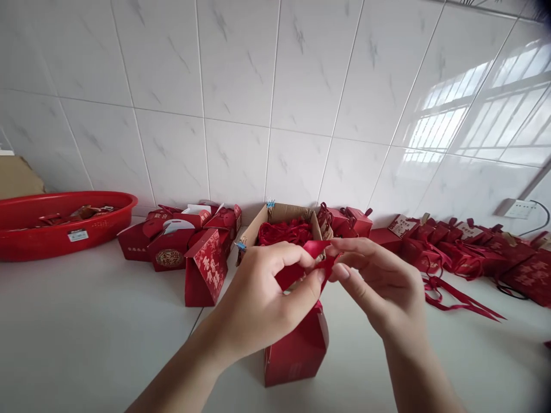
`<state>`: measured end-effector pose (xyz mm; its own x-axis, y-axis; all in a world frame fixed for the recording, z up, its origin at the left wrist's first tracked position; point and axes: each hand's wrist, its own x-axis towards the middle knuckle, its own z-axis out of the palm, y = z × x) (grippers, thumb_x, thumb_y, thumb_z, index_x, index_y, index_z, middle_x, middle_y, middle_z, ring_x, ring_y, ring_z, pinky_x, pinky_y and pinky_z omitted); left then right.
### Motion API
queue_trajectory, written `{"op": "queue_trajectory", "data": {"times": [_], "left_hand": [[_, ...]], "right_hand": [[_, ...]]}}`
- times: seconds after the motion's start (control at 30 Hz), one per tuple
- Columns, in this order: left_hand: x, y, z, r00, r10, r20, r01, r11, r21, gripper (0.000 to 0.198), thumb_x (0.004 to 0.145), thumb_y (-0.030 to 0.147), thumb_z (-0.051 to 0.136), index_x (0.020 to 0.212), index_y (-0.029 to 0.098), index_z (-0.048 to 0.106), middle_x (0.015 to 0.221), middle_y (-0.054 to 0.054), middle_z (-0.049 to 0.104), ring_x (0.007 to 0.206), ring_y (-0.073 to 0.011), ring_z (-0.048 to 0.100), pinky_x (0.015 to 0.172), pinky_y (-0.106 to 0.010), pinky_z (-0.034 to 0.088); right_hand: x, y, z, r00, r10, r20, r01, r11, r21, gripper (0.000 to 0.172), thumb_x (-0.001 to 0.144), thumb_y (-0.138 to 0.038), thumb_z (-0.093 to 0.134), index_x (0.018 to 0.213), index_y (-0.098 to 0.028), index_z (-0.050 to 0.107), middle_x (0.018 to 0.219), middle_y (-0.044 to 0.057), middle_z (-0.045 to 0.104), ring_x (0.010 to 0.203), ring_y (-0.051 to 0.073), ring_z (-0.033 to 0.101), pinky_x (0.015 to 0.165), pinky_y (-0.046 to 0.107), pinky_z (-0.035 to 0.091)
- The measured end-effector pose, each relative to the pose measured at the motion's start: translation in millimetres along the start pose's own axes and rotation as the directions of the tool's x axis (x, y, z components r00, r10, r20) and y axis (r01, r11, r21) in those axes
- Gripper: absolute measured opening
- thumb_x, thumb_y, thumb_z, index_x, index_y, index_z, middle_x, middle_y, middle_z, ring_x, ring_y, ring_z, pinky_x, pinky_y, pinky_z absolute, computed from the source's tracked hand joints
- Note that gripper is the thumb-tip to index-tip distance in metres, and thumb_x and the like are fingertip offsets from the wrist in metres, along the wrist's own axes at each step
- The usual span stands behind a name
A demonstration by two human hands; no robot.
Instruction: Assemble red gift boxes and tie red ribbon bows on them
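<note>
A small red gift box (297, 347) stands on the white counter right in front of me. Above its top, my left hand (262, 298) pinches a red ribbon (316, 248) between thumb and fingers. My right hand (379, 284) meets it from the right, fingertips closed on the same ribbon. Just behind the hands sits an open cardboard carton (282, 215) filled with more red ribbons.
Several red gift boxes (189, 244) cluster at the back left, and a red plastic basket (64, 226) stands far left. More red boxes with ribbons (465, 252) line the tiled wall on the right, with loose ribbons (462, 301) trailing. A wall socket (519, 208) is at far right.
</note>
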<state>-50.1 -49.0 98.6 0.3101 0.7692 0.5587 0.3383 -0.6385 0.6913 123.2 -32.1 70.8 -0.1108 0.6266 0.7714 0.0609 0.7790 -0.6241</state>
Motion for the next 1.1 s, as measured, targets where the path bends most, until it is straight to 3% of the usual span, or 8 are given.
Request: {"op": "queue_trajectory", "data": {"times": [0.33, 0.5, 0.67, 0.97, 1.1], "left_hand": [[1.1, -2.9, 3.7, 0.996, 0.091, -0.002, -0.09, 0.989, 0.114, 0.019, 0.085, 0.016, 0.055, 0.067, 0.018, 0.055, 0.061, 0.005, 0.052, 0.06, -0.0082, 0.048, 0.054, -0.021, 0.038], [0.7, -3.4, 4.4, 0.993, 0.118, 0.014, -0.119, 0.982, 0.147, 0.02, 0.082, 0.012, 0.056, 0.064, 0.018, 0.05, 0.059, 0.005, 0.048, 0.057, -0.0079, 0.044, 0.052, -0.021, 0.035], [2.2, -6.6, 7.2, 0.99, 0.136, 0.032, -0.14, 0.973, 0.184, 0.019, 0.082, 0.011, 0.054, 0.064, 0.017, 0.048, 0.06, 0.005, 0.045, 0.059, -0.0083, 0.043, 0.054, -0.021, 0.035], [2.7, -7.9, 9.1, 0.991, 0.134, 0.012, -0.134, 0.985, 0.111, 0.023, 0.085, 0.011, 0.051, 0.065, 0.018, 0.044, 0.059, 0.004, 0.042, 0.059, -0.0095, 0.041, 0.053, -0.023, 0.034], [2.8, -6.6, 9.5, 0.99, 0.141, 0.014, -0.141, 0.985, 0.102, 0.022, 0.088, 0.014, 0.051, 0.067, 0.019, 0.048, 0.06, 0.004, 0.044, 0.06, -0.0099, 0.041, 0.056, -0.024, 0.035]], "right_hand": [[1.9, -3.2, -7.1, 0.999, -0.052, 0.007, 0.052, 0.991, -0.122, 0.009, 0.087, -0.014, 0.06, 0.085, -0.022, 0.065, 0.078, 0.002, 0.063, 0.065, 0.012, 0.057, 0.057, 0.027, 0.047], [2.2, -4.5, -11.2, 0.992, -0.053, 0.111, 0.067, 0.99, -0.125, 0.015, 0.084, -0.017, 0.064, 0.099, -0.022, 0.064, 0.088, 0.004, 0.064, 0.075, 0.016, 0.059, 0.062, 0.031, 0.048], [5.6, -1.9, -11.8, 0.982, -0.043, 0.185, 0.068, 0.989, -0.129, 0.008, 0.084, -0.013, 0.063, 0.084, -0.021, 0.065, 0.08, 0.003, 0.064, 0.072, 0.015, 0.058, 0.062, 0.03, 0.046], [2.1, 1.1, 2.4, 0.993, 0.112, -0.021, -0.111, 0.992, 0.064, 0.011, 0.087, -0.021, 0.062, 0.077, -0.019, 0.064, 0.071, 0.001, 0.059, 0.063, 0.012, 0.053, 0.055, 0.026, 0.044], [1.8, 4.2, 4.9, 0.986, 0.147, -0.077, -0.13, 0.974, 0.188, 0.01, 0.086, -0.023, 0.064, 0.077, -0.02, 0.066, 0.067, 0.0, 0.059, 0.06, 0.011, 0.053, 0.054, 0.024, 0.045]]}}
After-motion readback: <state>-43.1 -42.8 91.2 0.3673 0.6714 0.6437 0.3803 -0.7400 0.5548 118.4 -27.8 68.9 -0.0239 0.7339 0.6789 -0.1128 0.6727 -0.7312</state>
